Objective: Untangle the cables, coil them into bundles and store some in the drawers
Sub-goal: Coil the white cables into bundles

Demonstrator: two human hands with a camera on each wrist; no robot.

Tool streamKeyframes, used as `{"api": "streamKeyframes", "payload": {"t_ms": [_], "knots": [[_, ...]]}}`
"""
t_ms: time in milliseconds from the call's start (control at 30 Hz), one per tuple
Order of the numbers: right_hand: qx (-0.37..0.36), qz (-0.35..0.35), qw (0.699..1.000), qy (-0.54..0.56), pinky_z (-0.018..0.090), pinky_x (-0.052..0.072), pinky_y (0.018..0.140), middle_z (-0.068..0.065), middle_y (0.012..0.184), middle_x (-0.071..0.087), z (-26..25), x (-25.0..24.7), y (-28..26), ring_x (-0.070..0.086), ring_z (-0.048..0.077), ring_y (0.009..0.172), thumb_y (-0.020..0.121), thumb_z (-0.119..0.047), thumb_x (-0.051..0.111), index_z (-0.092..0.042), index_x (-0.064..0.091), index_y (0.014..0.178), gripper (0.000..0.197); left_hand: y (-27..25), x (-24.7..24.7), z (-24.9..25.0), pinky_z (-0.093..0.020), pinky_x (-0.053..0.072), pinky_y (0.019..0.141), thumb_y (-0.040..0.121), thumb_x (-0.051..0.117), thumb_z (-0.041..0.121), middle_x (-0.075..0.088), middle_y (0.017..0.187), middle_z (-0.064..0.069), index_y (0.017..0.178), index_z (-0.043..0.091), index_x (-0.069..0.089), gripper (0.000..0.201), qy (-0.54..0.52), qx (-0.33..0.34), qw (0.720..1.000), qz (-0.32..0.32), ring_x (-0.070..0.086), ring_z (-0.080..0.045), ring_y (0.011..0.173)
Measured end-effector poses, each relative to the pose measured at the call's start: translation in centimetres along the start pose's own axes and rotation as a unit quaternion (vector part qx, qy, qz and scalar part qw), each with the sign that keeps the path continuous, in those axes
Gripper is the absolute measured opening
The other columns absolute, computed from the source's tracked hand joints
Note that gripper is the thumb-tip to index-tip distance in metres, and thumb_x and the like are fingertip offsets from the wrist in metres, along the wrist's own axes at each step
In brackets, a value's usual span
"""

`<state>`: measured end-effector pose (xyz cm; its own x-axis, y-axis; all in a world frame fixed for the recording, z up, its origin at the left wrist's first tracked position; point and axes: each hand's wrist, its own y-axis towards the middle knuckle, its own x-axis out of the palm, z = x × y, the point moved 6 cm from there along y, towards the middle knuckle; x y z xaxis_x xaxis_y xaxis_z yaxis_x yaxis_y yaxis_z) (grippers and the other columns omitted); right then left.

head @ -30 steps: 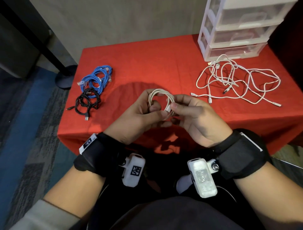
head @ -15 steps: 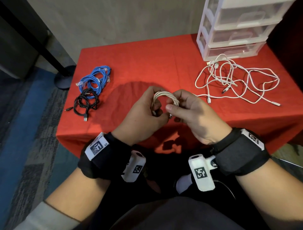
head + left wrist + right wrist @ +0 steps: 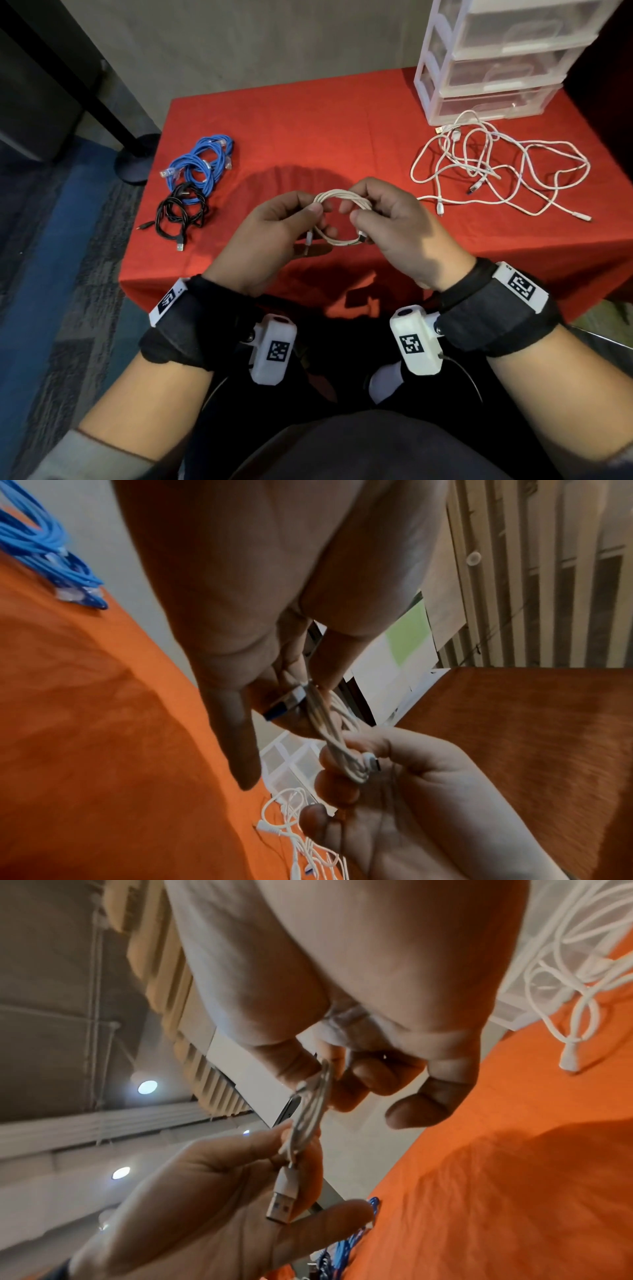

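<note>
Red table (image 3: 308, 113) in front of me, drawer unit (image 3: 442, 65) back right with the loose white tangle (image 3: 496, 171) before it, blue bundle (image 3: 202, 161) and black bundle (image 3: 181, 209) done at left. My left hand (image 3: 270, 236) and right hand (image 3: 400, 233) each pinch one side of the small white coil (image 3: 342, 200), held above the table's near edge. To finish it well I'd keep the loops tight and tuck the USB plug (image 3: 282, 1199) hanging off the left side.
</note>
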<state>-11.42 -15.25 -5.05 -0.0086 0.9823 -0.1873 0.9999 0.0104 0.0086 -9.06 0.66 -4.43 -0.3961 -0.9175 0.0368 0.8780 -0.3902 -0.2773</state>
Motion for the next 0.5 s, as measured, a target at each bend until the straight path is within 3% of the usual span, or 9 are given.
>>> {"api": "streamKeyframes", "payload": {"t_ms": [67,167,233,300,400,500], "knots": [[-0.007,-0.001,1.000,-0.019,0.048,0.037,0.059,0.010,0.070,0.051,-0.3,0.1,0.2,0.042,0.023,0.065,0.088,-0.008,0.054,-0.019,0.065,0.091,0.016,0.0,-0.2,-0.4,-0.057,0.050,0.101,0.105,0.050,0.012,0.068,0.083,-0.007,0.102,0.004,0.064,0.016,0.006,0.004,1.000,0.005,0.064,-0.023,0.087],[-0.035,-0.010,0.999,-0.035,0.029,0.045,0.070,0.004,0.080,0.061,-0.5,0.0,0.2,0.053,0.011,0.072,0.096,-0.008,0.062,-0.015,0.069,0.104,0.012,0.1,-1.4,-0.8,-0.045,0.053,0.093,0.105,0.053,0.016,0.069,0.091,-0.002,0.108,0.012,0.069,0.017,0.034,0.026,0.999,0.026,0.059,-0.020,0.091],[-0.041,-0.024,0.998,-0.037,0.015,0.045,0.080,0.004,0.096,0.067,0.1,-0.2,0.2,0.058,0.005,0.083,0.097,-0.013,0.067,-0.014,0.066,0.120,0.023,0.4,-3.7,-1.2,-0.036,0.053,0.086,0.104,0.055,0.017,0.070,0.090,0.003,0.107,0.016,0.071,0.017,0.048,0.036,0.996,0.068,0.056,-0.017,0.087],[-0.029,-0.030,0.998,-0.038,0.013,0.044,0.084,0.006,0.105,0.066,1.5,-0.5,0.2,0.059,0.005,0.089,0.097,-0.017,0.069,-0.015,0.063,0.126,0.030,0.7,-7.0,-1.9,-0.031,0.053,0.080,0.104,0.056,0.017,0.070,0.090,0.003,0.106,0.019,0.072,0.016,0.052,0.036,0.989,0.134,0.057,-0.011,0.081],[0.014,-0.015,0.999,-0.042,0.013,0.041,0.073,-0.007,0.091,0.061,4.0,-1.5,0.3,0.053,-0.001,0.075,0.099,-0.016,0.067,-0.018,0.068,0.117,0.019,1.2,-13.2,-3.2,-0.030,0.055,0.072,0.103,0.060,0.024,0.065,0.085,-0.004,0.102,0.018,0.073,0.014,0.085,0.027,0.968,0.236,0.059,-0.013,0.074],[0.033,0.008,0.996,-0.085,0.012,0.037,0.064,-0.010,0.081,0.058,5.6,-2.7,0.3,0.048,-0.003,0.063,0.099,-0.017,0.065,-0.018,0.071,0.109,0.011,1.1,-18.7,-4.3,-0.024,0.050,0.057,0.096,0.066,0.033,0.064,0.070,-0.006,0.083,0.022,0.075,0.020,0.196,0.003,0.930,0.311,0.057,-0.016,0.058]]}}
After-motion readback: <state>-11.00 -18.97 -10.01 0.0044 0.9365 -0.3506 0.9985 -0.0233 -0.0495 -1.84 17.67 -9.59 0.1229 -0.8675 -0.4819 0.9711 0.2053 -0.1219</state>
